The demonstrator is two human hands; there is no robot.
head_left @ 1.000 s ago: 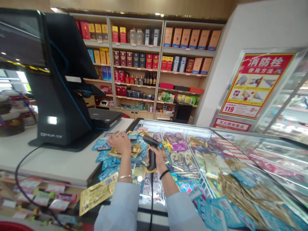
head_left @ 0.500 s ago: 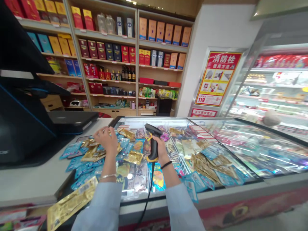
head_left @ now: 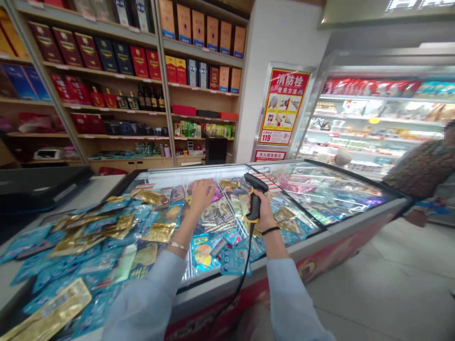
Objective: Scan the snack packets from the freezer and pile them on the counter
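Note:
A black and yellow barcode scanner (head_left: 254, 203) is gripped by its handle in my right hand (head_left: 265, 210), its cable hanging down in front of the freezer. My left hand (head_left: 203, 193) hovers over the glass freezer top, fingers bent and somewhat apart, nothing visible in it. Blue and gold packets (head_left: 81, 237) lie heaped on the left of the glass and the counter. Beyond my right hand are more gold packets (head_left: 284, 215). A blue packet (head_left: 234, 259) lies at the front edge of the glass, below the scanner.
A dark device (head_left: 42, 187) stands on the counter at left. Shelves of boxes and bottles (head_left: 117, 76) line the back wall. A lit refrigerated display (head_left: 359, 123) is at right, with a person (head_left: 423, 166) beside it. The freezer's front edge (head_left: 305, 251) runs rightward.
The view has turned right. My left hand has moved from the left packet heap toward the middle of the freezer. The scanner stays in my right hand, and a person has come into view.

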